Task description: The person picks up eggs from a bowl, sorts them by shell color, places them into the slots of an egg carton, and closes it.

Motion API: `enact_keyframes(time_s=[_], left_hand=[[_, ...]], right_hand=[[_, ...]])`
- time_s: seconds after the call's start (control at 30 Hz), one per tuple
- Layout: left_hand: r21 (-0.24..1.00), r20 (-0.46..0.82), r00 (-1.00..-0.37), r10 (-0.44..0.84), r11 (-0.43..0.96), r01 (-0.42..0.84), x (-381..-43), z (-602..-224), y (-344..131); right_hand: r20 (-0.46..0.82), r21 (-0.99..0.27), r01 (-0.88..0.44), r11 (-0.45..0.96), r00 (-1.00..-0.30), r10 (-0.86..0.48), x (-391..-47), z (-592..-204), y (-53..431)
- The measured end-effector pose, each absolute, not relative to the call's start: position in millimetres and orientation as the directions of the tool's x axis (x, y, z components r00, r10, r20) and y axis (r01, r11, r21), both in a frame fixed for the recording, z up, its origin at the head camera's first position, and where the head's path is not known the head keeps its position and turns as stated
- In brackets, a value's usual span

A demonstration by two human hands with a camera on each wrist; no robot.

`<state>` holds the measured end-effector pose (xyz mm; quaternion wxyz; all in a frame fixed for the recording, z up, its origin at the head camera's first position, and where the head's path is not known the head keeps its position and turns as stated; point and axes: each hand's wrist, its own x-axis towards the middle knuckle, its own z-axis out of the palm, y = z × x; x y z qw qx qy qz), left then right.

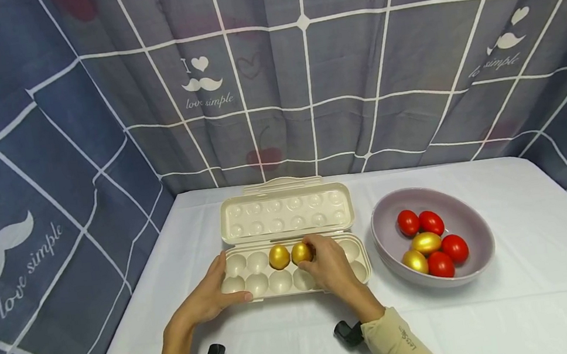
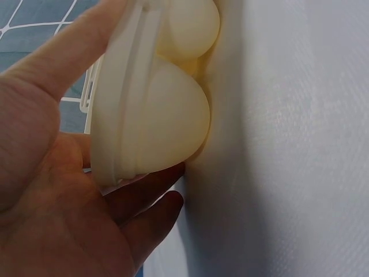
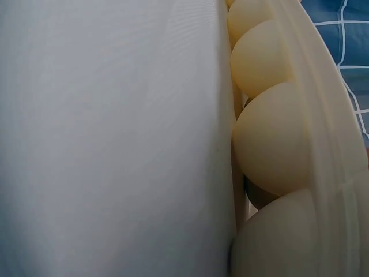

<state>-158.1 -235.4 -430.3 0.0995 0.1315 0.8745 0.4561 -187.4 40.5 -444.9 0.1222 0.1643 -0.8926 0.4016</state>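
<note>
A cream plastic egg carton lies on the table with its lid folded open toward the back. My left hand holds the carton's left end, thumb along the front edge; in the left wrist view its fingers curl round the carton's end. With thumb and fingers, my right hand pinches a golden egg at a back-row cup. Just left of it, another golden egg sits in a back-row cup. The right wrist view shows only the undersides of the carton cups; that hand is out of sight there.
Right of the carton stands a mauve bowl with several red eggs and two golden eggs. A white cloth covers the table. Grey-blue checked curtains hang behind and at both sides.
</note>
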Motion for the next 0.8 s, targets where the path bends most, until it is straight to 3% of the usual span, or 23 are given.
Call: enact_keyframes(time_s=[0.53, 0.8], left_hand=[[0.821, -0.053, -0.942, 0.331, 0.552, 0.148, -158, -434, -235], [0.835, -0.031, -0.942, 0.335, 0.526, 0.16, -159, -432, -236]], right_hand=[[0.333, -0.795, -0.349, 0.497, -0.935, -0.124, -182, -448, 50], [0.365, -0.801, -0.397, 0.449, -0.917, -0.16, -182, -443, 53]])
